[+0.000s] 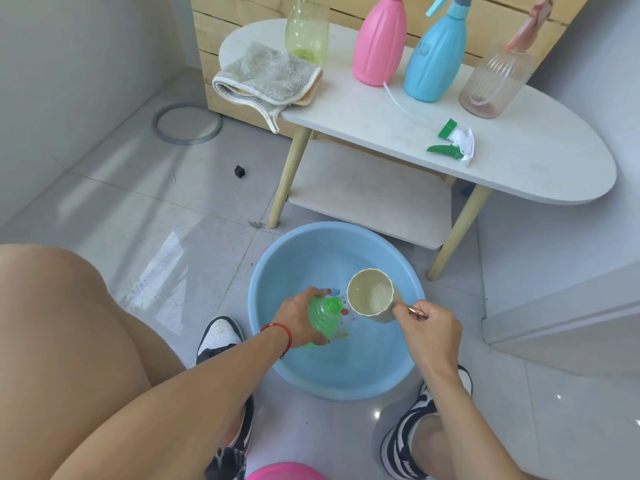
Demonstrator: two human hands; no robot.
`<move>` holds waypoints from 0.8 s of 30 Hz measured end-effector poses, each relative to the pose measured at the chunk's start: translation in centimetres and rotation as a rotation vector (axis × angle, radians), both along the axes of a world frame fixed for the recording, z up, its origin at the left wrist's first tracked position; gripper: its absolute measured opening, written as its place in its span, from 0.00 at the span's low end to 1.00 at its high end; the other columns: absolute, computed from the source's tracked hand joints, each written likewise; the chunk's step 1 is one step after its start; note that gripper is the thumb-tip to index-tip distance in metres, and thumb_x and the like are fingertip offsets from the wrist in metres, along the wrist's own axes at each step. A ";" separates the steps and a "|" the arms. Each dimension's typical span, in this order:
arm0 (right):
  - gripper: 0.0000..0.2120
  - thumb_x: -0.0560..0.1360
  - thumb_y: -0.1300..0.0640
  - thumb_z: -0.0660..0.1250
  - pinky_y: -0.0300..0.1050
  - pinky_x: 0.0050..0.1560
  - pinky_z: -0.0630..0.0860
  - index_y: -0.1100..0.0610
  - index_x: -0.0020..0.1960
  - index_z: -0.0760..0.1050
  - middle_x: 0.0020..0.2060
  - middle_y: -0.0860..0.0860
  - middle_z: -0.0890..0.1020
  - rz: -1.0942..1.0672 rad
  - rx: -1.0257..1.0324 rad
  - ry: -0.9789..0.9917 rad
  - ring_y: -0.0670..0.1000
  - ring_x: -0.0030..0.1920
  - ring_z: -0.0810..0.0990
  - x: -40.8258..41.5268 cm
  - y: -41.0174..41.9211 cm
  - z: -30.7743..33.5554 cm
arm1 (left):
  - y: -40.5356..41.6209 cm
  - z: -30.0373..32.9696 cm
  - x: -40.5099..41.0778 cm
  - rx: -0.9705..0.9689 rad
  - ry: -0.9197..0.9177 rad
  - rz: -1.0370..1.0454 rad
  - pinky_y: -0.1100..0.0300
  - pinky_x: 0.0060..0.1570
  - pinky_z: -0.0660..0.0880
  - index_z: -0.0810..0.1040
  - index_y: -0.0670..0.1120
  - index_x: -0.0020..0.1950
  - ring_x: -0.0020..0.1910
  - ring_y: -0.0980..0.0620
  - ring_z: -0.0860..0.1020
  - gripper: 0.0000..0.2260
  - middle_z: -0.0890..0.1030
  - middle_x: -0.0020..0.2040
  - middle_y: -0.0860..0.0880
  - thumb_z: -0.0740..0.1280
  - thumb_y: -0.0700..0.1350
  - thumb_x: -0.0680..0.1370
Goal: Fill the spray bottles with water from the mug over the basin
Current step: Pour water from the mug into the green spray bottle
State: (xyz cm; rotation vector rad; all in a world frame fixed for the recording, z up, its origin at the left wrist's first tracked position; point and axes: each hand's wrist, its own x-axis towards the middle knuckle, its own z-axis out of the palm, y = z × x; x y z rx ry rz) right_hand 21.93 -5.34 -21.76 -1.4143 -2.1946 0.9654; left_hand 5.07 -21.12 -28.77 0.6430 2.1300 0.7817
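Over the basin (263, 271), hands hold green bottle (323, 317) beside mug (372, 296).

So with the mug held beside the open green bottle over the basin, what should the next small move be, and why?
Probably tip the mug leftward until its rim meets the green bottle's open neck. The right hand holds the mug's handle, the left hand grips the uncapped bottle, and both hang above the blue basin, mug upright, nothing pouring.

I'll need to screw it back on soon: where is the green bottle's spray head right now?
In the head view, the green-and-white spray head lies on the white table, toward its right end, in front of the blue bottle and the clear pinkish bottle.
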 end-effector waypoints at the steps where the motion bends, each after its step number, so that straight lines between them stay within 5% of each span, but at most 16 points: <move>1: 0.24 0.70 0.56 0.73 0.43 0.28 0.57 0.62 0.30 0.60 0.27 0.51 0.58 0.012 0.023 -0.007 0.49 0.31 0.55 -0.1 0.0 0.1 | 0.0 0.0 0.0 0.000 -0.004 -0.002 0.59 0.44 0.74 0.71 0.56 0.70 0.54 0.48 0.74 0.38 0.75 0.60 0.49 0.82 0.44 0.63; 10: 0.27 0.70 0.60 0.74 0.40 0.29 0.59 0.55 0.26 0.57 0.22 0.48 0.58 0.122 0.186 -0.009 0.52 0.30 0.59 -0.6 -0.9 1.0 | 0.2 0.1 0.1 -0.016 0.005 -0.028 0.58 0.46 0.74 0.69 0.55 0.72 0.54 0.48 0.73 0.39 0.75 0.62 0.48 0.82 0.45 0.64; 17: 0.24 0.69 0.63 0.74 0.50 0.32 0.68 0.61 0.26 0.60 0.20 0.54 0.66 0.174 0.278 -0.033 0.59 0.32 0.69 -0.5 -0.9 0.7 | 0.2 0.0 0.2 -0.027 -0.003 -0.044 0.58 0.45 0.75 0.69 0.55 0.72 0.53 0.47 0.74 0.40 0.74 0.62 0.47 0.82 0.45 0.64; 24: 0.23 0.67 0.65 0.75 0.45 0.29 0.65 0.61 0.26 0.61 0.20 0.54 0.67 0.228 0.376 -0.060 0.58 0.31 0.69 -0.2 -0.6 0.3 | 0.3 0.1 0.4 -0.042 0.002 -0.065 0.59 0.44 0.74 0.68 0.54 0.73 0.52 0.48 0.72 0.40 0.73 0.62 0.47 0.82 0.45 0.65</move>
